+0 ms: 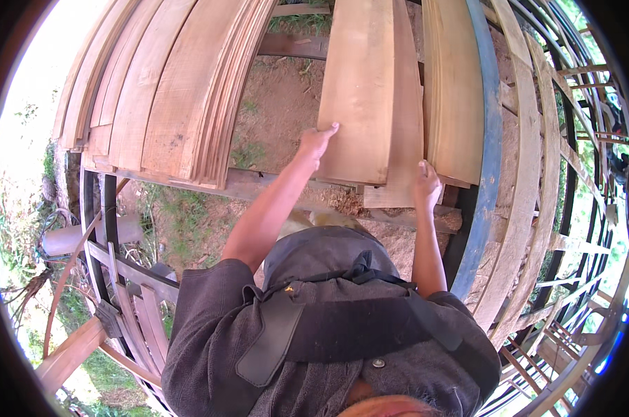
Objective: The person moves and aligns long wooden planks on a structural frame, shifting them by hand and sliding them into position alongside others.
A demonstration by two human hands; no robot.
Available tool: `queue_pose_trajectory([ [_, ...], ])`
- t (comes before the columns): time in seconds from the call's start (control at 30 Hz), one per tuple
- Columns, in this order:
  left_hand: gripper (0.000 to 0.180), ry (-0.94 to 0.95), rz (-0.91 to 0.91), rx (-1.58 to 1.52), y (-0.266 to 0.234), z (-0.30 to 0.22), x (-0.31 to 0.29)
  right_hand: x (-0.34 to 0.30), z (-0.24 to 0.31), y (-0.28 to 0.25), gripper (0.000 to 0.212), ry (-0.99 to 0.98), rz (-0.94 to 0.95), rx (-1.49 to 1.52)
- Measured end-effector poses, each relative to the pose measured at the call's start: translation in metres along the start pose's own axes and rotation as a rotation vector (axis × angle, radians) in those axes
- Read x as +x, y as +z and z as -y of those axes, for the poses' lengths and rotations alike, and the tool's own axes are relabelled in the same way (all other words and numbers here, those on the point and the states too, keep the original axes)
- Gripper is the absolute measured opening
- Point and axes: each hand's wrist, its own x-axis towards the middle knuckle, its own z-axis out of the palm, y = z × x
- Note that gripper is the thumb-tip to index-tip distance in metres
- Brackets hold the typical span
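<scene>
A wide, pale wooden board (356,97) lies lengthwise in front of me, on top of a second wooden board (408,125) that shows along its right side and near end. My left hand (316,146) grips the upper board's left edge near its close end, thumb on top and fingers hidden beneath. At the lower board's right edge, my right hand (426,185) is closed, with the thumb pointing forward and the fingers partly hidden. Close beside that hand, a stack of boards (457,90) stands to the right; its near end is level with the hand.
Several stacked boards (182,97) lie at the left on the wooden rack's crossbeam (248,184). A blue-painted beam (485,139) runs along the right, with slatted timber framing (530,174) beyond. Reddish soil (273,104) shows through the rack's gap. A pale cylinder (92,235) lies at lower left.
</scene>
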Motion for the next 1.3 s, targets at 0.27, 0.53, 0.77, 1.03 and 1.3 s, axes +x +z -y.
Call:
queue_pose_trajectory([
  [0.27,0.051,-0.044,0.115,0.13,0.085,0.003,-0.067,-0.01,0.015,-0.037,0.043,0.205,-0.242,0.465],
  [0.53,0.043,0.287,0.145,0.662,0.031,-0.011,-0.042,-0.032,-0.034,-0.063,0.032,-0.002,-0.296,0.103],
  [0.77,0.037,0.083,0.241,0.147,0.044,0.052,-0.012,-0.022,-0.08,-0.017,0.042,0.531,0.167,0.364],
  [1.03,0.043,0.243,0.225,0.501,0.067,0.082,-0.051,-0.028,-0.05,-0.032,0.047,0.365,0.019,0.186],
  [1.3,0.038,0.111,0.112,0.21,0.067,0.077,-0.056,-0.025,-0.064,-0.019,0.053,0.284,0.013,0.069],
])
